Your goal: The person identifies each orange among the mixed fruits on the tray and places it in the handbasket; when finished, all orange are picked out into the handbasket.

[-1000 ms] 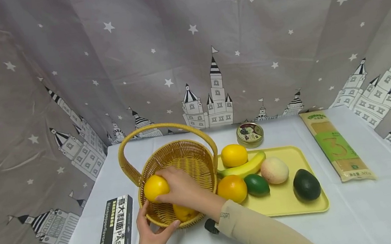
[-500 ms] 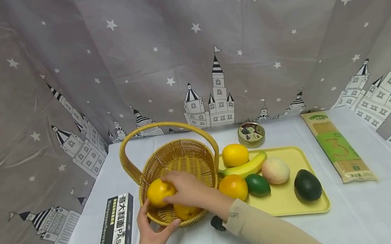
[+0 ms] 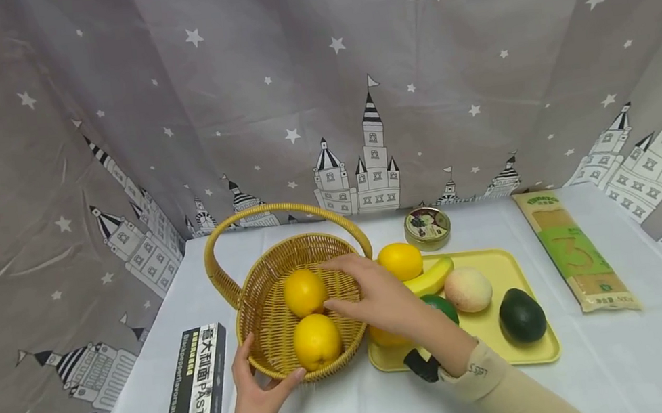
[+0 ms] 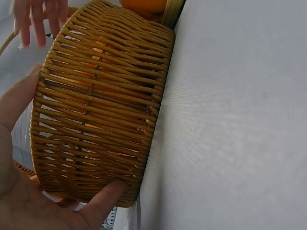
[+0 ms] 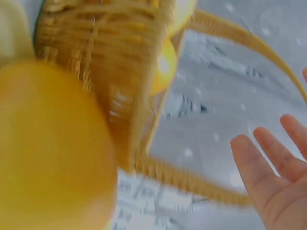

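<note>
A wicker basket (image 3: 264, 309) with a tall arched handle stands left of centre, holding two oranges, a farther orange (image 3: 305, 292) and a nearer orange (image 3: 318, 341). My left hand (image 3: 257, 392) grips its near left side, thumb at the front rim and fingers spread along the left; in the left wrist view, its fingers (image 4: 103, 203) bear against the woven wall. My right hand (image 3: 380, 293) is over the basket's right rim, fingers extended and holding nothing. In the right wrist view that hand (image 5: 283, 177) is open beside the basket handle, with a blurred orange fruit (image 5: 53, 148) close to the camera.
Right of the basket, a yellow tray (image 3: 512, 267) bears a banana (image 3: 431, 278), a peach (image 3: 468, 290), an avocado (image 3: 522, 315) and other fruit, partly behind my right arm. A round tin (image 3: 427, 227) stands behind it. A pasta box (image 3: 192, 399) and noodle packet (image 3: 575, 250) flank them.
My right hand has lowered an orange into the basket, let go of it and drawn back to the right. The left hand has kept its hold on the basket.
</note>
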`<state>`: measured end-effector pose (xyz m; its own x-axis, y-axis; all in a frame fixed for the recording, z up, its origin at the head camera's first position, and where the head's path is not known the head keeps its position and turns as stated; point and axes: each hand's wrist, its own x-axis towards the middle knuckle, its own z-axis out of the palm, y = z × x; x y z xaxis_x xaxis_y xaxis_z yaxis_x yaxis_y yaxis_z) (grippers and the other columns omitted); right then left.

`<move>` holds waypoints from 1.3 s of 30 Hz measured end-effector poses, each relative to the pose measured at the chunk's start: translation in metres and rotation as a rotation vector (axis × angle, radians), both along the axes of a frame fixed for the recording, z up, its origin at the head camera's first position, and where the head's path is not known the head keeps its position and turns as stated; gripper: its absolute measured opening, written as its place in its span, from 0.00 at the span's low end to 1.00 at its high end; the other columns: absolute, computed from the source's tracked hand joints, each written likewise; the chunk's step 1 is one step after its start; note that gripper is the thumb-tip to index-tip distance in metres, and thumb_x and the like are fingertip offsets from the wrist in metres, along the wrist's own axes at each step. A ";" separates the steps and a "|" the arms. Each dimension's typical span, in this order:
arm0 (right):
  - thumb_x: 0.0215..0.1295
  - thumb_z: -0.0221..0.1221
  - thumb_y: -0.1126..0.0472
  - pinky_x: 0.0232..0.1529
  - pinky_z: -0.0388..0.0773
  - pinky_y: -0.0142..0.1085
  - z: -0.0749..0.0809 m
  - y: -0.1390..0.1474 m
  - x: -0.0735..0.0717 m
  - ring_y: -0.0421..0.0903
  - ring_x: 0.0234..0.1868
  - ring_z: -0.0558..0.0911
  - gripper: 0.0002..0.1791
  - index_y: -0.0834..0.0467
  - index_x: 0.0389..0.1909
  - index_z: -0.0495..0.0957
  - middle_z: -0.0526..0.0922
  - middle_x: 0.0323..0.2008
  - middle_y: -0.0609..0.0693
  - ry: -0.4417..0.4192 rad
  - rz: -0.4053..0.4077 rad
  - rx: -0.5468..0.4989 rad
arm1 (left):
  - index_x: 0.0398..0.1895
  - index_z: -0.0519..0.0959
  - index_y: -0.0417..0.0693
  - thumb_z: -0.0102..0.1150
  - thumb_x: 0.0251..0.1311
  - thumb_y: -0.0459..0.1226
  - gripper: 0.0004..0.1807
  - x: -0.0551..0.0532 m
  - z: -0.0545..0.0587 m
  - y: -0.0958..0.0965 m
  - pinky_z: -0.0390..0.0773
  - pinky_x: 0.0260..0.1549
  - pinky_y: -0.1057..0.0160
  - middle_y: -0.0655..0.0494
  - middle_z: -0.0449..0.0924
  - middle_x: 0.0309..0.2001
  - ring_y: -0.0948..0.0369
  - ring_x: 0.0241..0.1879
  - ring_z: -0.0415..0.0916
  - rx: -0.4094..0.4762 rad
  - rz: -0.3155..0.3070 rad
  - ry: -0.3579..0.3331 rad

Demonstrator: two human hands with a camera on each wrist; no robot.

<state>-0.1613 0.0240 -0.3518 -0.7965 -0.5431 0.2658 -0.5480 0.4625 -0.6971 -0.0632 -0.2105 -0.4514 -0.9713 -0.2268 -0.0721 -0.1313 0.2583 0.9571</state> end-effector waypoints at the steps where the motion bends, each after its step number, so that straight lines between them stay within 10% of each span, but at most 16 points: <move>1: 0.62 0.65 0.50 0.58 0.75 0.42 0.001 0.008 0.001 0.45 0.57 0.73 0.29 0.50 0.64 0.71 0.72 0.62 0.45 -0.016 -0.009 -0.031 | 0.77 0.36 0.49 0.73 0.51 0.38 0.61 0.000 0.000 0.000 0.68 0.61 0.43 0.36 0.28 0.73 0.34 0.69 0.43 0.001 0.001 -0.001; 13: 0.57 0.69 0.50 0.59 0.75 0.49 -0.027 0.069 0.001 0.53 0.59 0.74 0.34 0.54 0.64 0.71 0.74 0.61 0.50 -0.169 -0.115 -0.077 | 0.77 0.37 0.49 0.73 0.51 0.37 0.60 -0.004 0.001 -0.002 0.69 0.60 0.44 0.36 0.29 0.73 0.34 0.68 0.46 0.009 0.005 0.011; 39: 0.46 0.72 0.44 0.52 0.76 0.43 -0.074 0.060 0.009 0.49 0.52 0.76 0.36 0.52 0.58 0.76 0.77 0.53 0.48 0.078 -0.187 0.350 | 0.77 0.36 0.49 0.73 0.51 0.37 0.60 -0.002 0.001 0.001 0.71 0.59 0.43 0.37 0.28 0.73 0.34 0.69 0.45 0.022 0.013 -0.014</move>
